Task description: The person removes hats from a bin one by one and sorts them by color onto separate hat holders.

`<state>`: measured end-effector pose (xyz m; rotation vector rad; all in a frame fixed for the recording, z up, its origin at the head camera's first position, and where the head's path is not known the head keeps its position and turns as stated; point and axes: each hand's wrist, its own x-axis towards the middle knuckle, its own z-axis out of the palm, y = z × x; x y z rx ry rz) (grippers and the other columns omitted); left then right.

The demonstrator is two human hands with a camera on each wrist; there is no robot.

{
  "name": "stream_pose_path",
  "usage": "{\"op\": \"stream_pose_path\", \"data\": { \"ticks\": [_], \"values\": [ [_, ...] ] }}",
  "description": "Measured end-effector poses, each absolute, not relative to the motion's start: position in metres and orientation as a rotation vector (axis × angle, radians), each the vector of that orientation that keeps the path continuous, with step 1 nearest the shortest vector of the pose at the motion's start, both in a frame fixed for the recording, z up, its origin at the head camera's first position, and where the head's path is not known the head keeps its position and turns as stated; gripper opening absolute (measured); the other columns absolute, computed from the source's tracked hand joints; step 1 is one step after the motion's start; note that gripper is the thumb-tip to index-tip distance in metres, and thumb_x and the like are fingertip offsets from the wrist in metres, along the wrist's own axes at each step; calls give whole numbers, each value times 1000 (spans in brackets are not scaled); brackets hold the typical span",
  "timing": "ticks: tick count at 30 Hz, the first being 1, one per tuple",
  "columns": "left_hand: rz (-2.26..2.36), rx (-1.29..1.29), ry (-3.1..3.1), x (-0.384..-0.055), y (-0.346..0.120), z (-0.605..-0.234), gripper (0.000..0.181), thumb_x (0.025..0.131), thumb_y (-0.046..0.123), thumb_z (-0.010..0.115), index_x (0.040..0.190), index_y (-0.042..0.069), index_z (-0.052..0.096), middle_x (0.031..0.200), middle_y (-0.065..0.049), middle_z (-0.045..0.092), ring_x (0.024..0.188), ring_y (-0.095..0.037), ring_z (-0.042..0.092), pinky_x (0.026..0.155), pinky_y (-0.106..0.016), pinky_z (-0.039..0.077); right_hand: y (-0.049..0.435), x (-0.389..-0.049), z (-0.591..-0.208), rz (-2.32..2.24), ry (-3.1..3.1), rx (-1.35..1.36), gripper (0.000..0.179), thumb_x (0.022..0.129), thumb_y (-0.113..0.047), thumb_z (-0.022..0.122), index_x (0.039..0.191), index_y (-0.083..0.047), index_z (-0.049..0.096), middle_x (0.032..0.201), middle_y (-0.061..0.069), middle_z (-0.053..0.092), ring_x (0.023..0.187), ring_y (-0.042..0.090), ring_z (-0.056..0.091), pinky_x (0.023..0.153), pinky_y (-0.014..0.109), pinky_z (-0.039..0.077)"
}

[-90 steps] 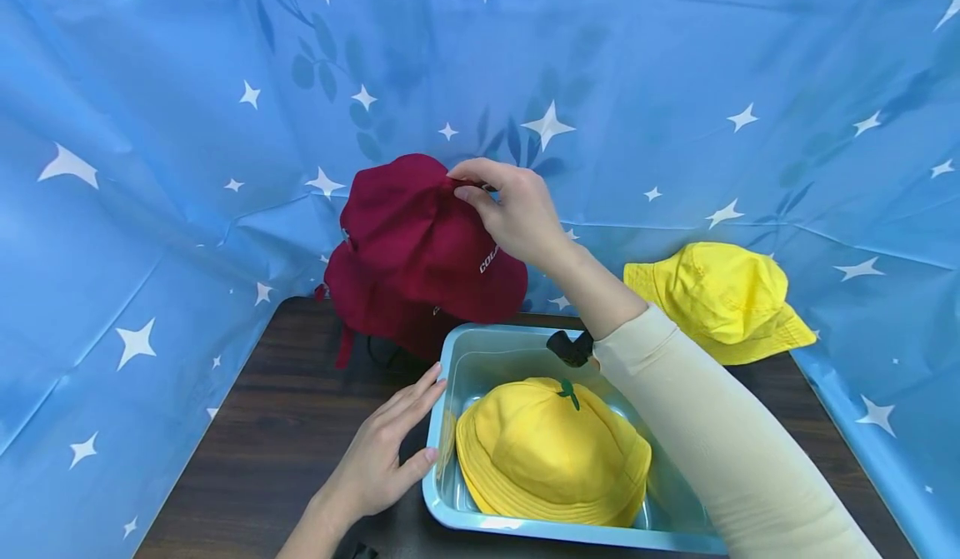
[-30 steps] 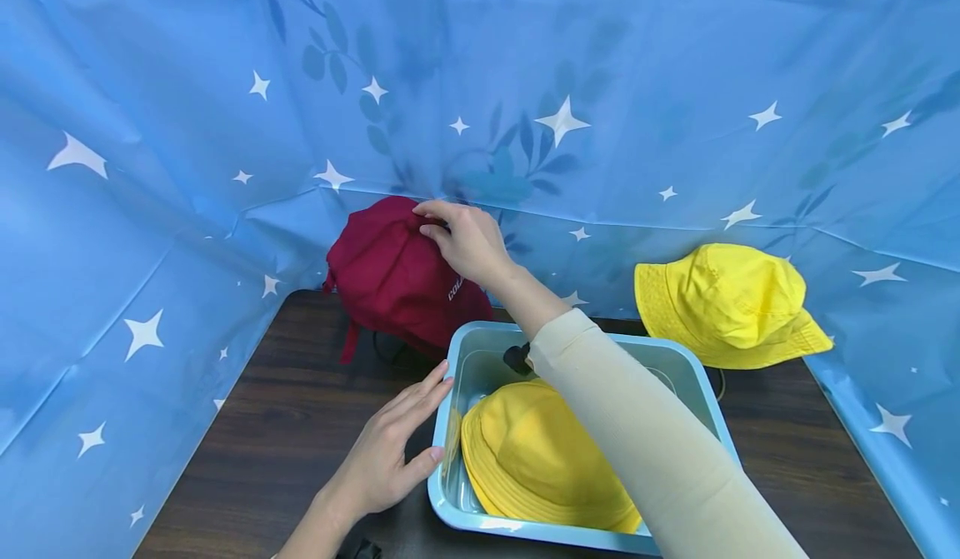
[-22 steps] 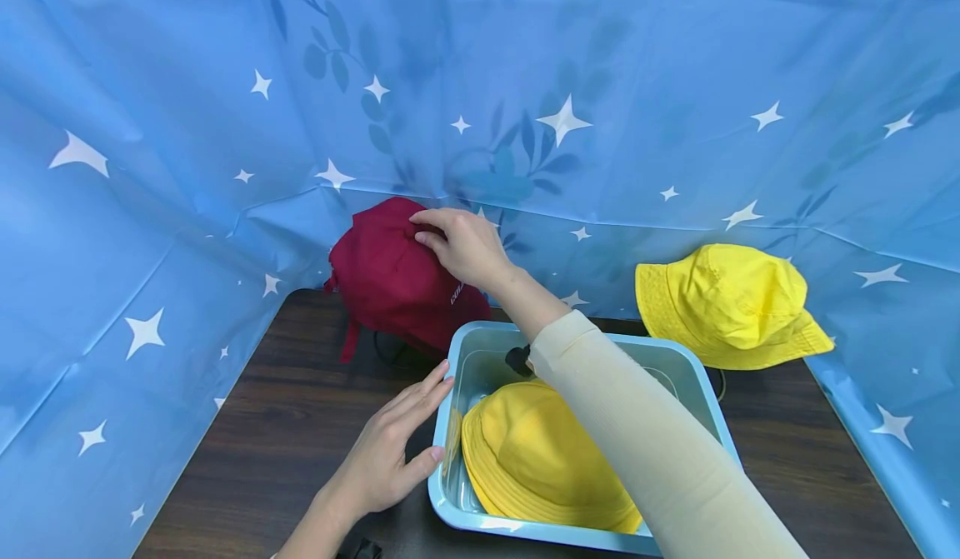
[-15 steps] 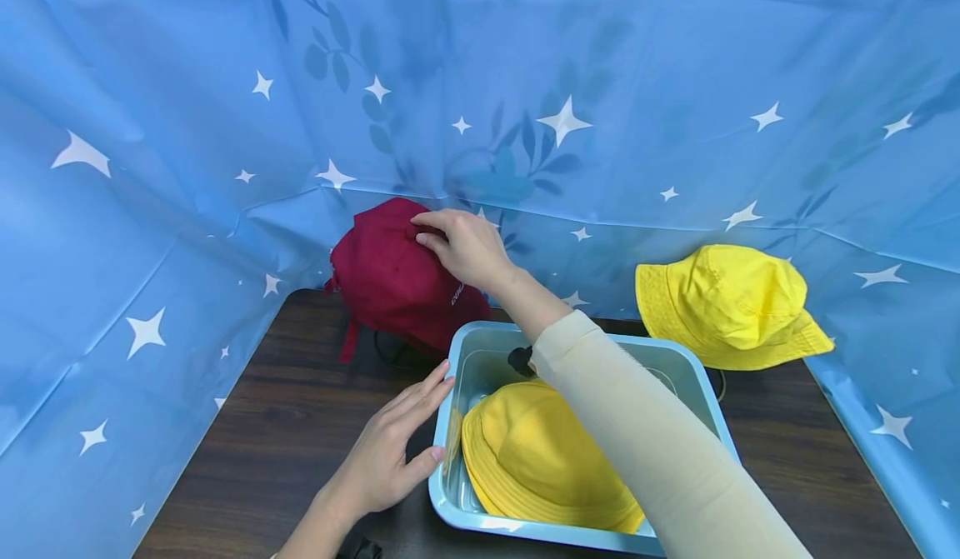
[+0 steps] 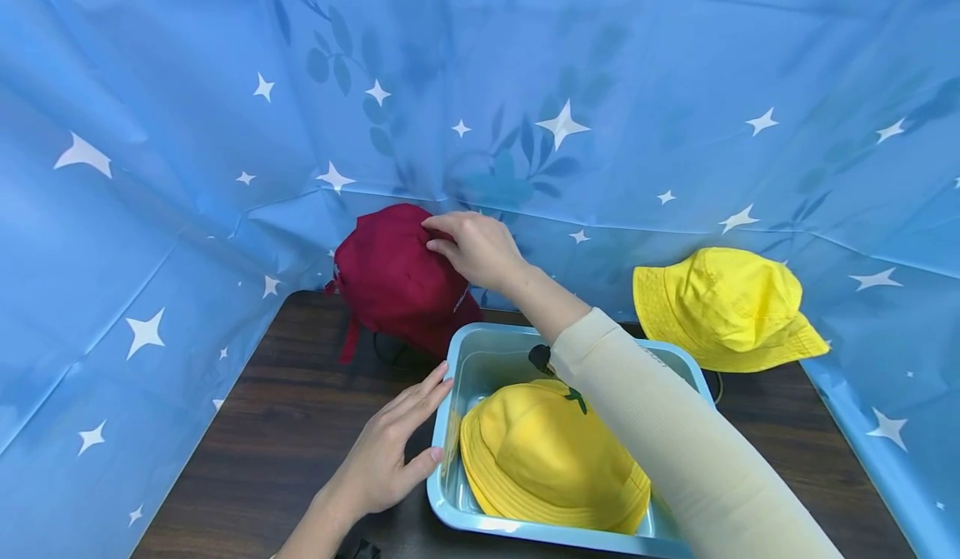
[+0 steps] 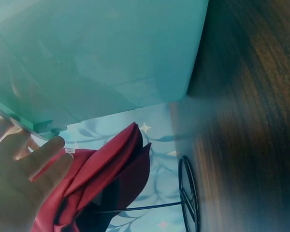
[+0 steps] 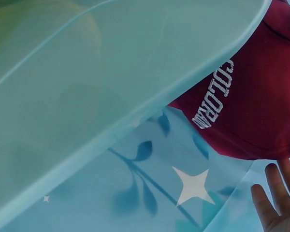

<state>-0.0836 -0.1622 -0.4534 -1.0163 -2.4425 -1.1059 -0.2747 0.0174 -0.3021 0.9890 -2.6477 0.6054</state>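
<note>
My right hand [image 5: 480, 247] reaches to the far left and pinches the crown of a dark red bucket hat [image 5: 390, 267]. White lettering shows on that hat [image 7: 215, 94] in the right wrist view, where the other fingers stick out straight. In the left wrist view, layered red cloth [image 6: 106, 164] hangs on a thin black stand [image 6: 186, 198]. My left hand [image 5: 386, 442] rests with extended fingers against the left rim of a light blue plastic bin [image 5: 442, 426]. Inside the bin lies a yellow bucket hat [image 5: 547, 459] with a green sprout on top.
Another yellow bucket hat [image 5: 727, 305] sits raised at the back right, behind the bin. A blue curtain with white stars [image 5: 562, 126] encloses the dark wooden table [image 5: 247, 426] at the back and sides. My right forearm [image 5: 675, 426] passes over the bin.
My right hand lowered the red hat onto the red cloth at the back left. Over the last half second, hand and hat crown have shifted slightly right. The left hand stays at the bin.
</note>
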Motion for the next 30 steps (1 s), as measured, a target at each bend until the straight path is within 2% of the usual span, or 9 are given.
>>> {"op": "stream_pose_path", "data": {
  "ticks": [13, 21, 30],
  "values": [
    [-1098, -1011, -2462, -83, -162, -452, 67, 97, 25, 62, 159, 8, 44, 169, -5, 34, 147, -25, 45, 110, -57, 46, 31, -268, -294, 582, -2627, 1014, 41, 100, -24, 72, 140, -13, 69, 133, 7, 72, 121, 24, 67, 100, 40, 55],
    [-1104, -1016, -2461, -82, -161, -453, 68, 96, 24, 63, 160, 9, 44, 169, -5, 34, 148, -25, 44, 110, -57, 46, 51, -257, -279, 577, -2624, 1034, 43, 101, -27, 72, 140, -11, 68, 133, 6, 72, 117, 23, 69, 94, 40, 58],
    [-1113, -1003, -2464, -82, -162, -453, 66, 97, 25, 61, 159, 9, 44, 170, -5, 33, 148, -25, 45, 111, -58, 45, 75, -246, -263, 483, -2598, 1085, 45, 100, -27, 72, 142, -11, 67, 136, 9, 70, 124, 26, 66, 95, 44, 58]
  ]
}}
